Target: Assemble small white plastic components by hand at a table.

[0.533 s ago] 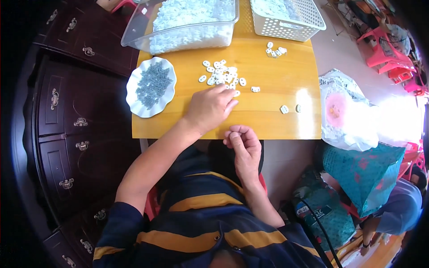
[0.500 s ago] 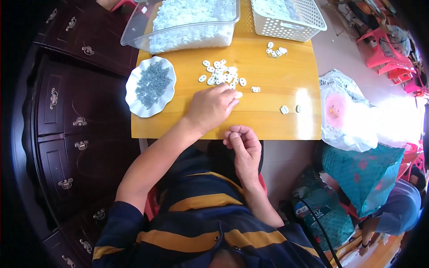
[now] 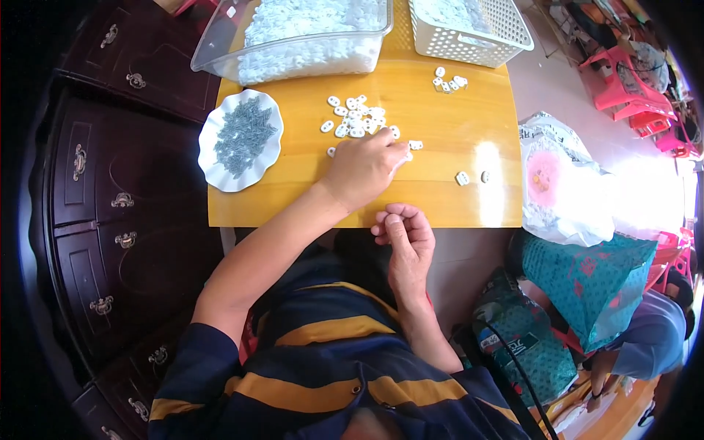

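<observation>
We look down on a yellow wooden table at which a person in a dark blue shirt with mustard stripes sits. The left hand is over the table, its fingers bent and drawn together, pointing away to the right. A white piece shows right at the fingertips; we cannot tell whether it is pinched or lies on the wood beneath them. The right hand is at the table's near edge, fingers curled and thumb against them; we cannot tell whether it holds anything.

Just beyond the left hand we find a loose pile of small white pieces, most of them oval with dark dots. A single white piece is just past the fingertips, two more pieces sit apart toward the right, and a small cluster lies near the far right corner.

On the left we see a wavy-rimmed white plate of slim grey bits. At the back stand a clear tub and a perforated pale basket, both heaped with white pieces. Beyond the right edge are a white plastic bag and teal bags.
</observation>
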Motion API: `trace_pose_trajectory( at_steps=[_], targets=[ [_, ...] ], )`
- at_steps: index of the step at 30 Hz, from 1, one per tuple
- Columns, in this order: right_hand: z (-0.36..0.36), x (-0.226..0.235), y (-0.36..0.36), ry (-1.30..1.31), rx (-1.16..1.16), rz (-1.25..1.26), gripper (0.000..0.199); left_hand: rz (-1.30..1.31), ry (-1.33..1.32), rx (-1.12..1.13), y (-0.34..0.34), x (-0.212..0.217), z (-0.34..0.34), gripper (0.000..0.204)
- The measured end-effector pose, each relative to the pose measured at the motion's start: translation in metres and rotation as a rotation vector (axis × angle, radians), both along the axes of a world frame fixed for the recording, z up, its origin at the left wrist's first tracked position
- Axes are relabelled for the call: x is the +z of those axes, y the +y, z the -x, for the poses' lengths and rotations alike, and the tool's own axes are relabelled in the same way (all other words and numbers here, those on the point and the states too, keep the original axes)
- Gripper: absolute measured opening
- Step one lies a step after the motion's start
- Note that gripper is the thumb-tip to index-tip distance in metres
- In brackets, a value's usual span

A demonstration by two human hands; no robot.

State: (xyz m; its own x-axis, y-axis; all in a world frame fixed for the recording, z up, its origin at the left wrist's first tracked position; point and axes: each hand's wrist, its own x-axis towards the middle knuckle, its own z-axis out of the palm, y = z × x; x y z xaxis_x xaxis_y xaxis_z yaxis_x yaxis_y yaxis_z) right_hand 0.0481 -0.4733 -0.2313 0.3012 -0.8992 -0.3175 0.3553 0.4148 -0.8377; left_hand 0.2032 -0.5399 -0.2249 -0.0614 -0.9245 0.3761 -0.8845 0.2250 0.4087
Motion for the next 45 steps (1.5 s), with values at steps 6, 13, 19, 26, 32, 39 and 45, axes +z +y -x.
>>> trace_pose_trajectory(
  at_steps=[6,13,19,26,32,39,45],
  targets=[
    [0.001,-0.002,0.000,0.022,-0.028,0.010,0.015,-0.021,-0.126,-0.034,0.002,-0.007,0.004,0.008],
    [0.003,-0.004,0.000,0.037,-0.057,0.062,0.015,0.019,-0.137,-0.071,0.006,-0.005,0.004,0.005],
    [0.002,-0.003,-0.002,0.016,-0.239,0.099,0.014,0.075,0.029,-0.103,0.000,0.008,0.017,0.011],
    [-0.001,-0.003,-0.001,-0.049,-0.196,0.121,0.013,0.066,0.098,-0.032,-0.004,0.018,0.001,0.009],
    [-0.001,-0.002,-0.001,0.024,-0.173,0.102,0.013,0.020,0.069,0.139,0.042,0.011,-0.041,0.012],
    [-0.001,-0.004,-0.001,0.048,-0.148,0.119,0.011,-0.039,0.066,0.239,0.055,0.007,-0.053,0.020],
    [-0.004,-0.003,0.000,0.054,-0.148,0.118,0.010,-0.049,0.134,0.276,0.055,0.008,-0.064,0.022]
  ],
)
